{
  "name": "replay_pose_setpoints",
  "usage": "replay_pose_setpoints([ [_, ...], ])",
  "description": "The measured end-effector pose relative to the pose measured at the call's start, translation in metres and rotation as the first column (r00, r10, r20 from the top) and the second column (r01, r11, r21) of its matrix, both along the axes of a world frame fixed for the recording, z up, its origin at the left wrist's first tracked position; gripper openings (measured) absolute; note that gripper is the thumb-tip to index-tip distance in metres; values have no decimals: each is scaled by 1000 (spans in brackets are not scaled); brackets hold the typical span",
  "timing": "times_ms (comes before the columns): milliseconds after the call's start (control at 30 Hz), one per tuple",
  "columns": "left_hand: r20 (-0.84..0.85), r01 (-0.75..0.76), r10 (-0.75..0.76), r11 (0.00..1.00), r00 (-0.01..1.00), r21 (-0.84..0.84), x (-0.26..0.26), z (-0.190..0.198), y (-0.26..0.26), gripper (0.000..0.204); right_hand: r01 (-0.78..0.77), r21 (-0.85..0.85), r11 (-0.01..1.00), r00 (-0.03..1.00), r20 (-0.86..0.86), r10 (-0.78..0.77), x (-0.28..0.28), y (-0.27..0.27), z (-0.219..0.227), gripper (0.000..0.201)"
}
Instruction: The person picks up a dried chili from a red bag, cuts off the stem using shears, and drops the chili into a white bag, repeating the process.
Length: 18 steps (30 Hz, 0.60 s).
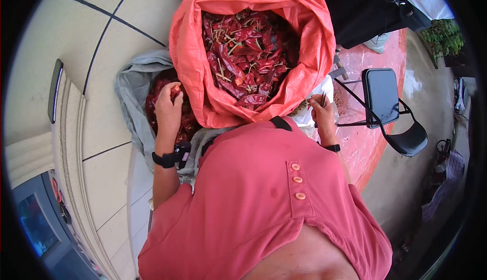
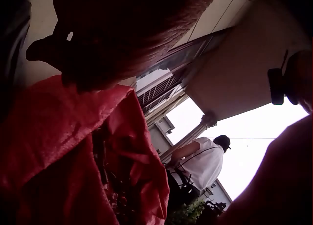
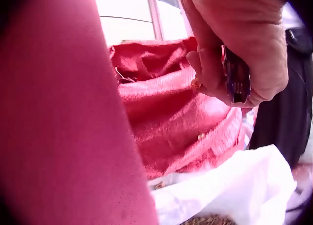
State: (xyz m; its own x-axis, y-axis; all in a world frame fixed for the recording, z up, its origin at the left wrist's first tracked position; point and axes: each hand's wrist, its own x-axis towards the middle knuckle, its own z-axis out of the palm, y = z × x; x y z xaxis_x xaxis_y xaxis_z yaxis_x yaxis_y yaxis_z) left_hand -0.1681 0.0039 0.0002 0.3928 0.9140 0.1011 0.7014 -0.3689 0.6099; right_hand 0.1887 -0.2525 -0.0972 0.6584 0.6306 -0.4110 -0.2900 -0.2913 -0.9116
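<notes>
My left hand (image 1: 168, 108) is over a grey bag (image 1: 129, 84) of dark red dried chilies, its fingertips pinching a dried chili (image 1: 175, 93). In the left wrist view that hand (image 2: 112, 34) is a dark shape above the red sack. On the other side, my right hand (image 1: 323, 115) grips a small dark tool (image 3: 237, 77) with a slim pointed end, its handle mostly hidden in the palm. Between the hands stands a large red woven sack (image 1: 185, 41) with its rim rolled out, full of dried chilies (image 1: 248, 51) with pale stems.
Beneath the right hand is a white bag (image 3: 230, 186) with small brown bits inside. A black folding chair (image 1: 380, 97) stands at the right by a red plastic sheet (image 1: 362, 77). Someone in a white shirt (image 2: 205, 166) is beyond the sack. Pale floor tiles (image 1: 109, 173) lie at left.
</notes>
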Motion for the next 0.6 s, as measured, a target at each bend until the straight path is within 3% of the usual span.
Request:
replay_pose_setpoints([
  [67, -101, -22, 28, 998, 995, 51, -21, -27, 10, 34, 3, -50, 999, 1000, -31, -5, -1, -1, -16, 11],
  [167, -209, 30, 73, 893, 975, 450, -1, -10, 3, 39, 0, -142, 990, 997, 70, 10, -3, -2, -34, 12],
  [200, -138, 17, 40, 922, 990, 388, 11, -1, 2, 37, 18, -70, 997, 995, 97, -11, -1, -3, -46, 12],
  [233, -12, -27, 30, 980, 999, 199, 24, 2, -1, 37, 36, -60, 998, 996, 81, -31, 0, -4, -48, 12],
  [300, 105, 67, -85, 984, 991, 163, 57, 6, -7, 36, 74, -38, 997, 996, 53, -72, 1, -5, -48, 11],
  [367, 110, 109, -138, 965, 984, 237, 93, 0, -6, 33, 97, -3, 995, 994, 49, -97, -2, 1, -40, 11],
  [467, -230, 66, 2, 955, 973, 289, 135, -1, 4, 32, 79, 53, 995, 996, 47, -82, -5, 4, -27, 11],
  [600, -346, -16, 83, 981, 935, 192, 158, -19, 30, 34, 50, 98, 994, 992, 107, -61, -9, 3, -14, 12],
])
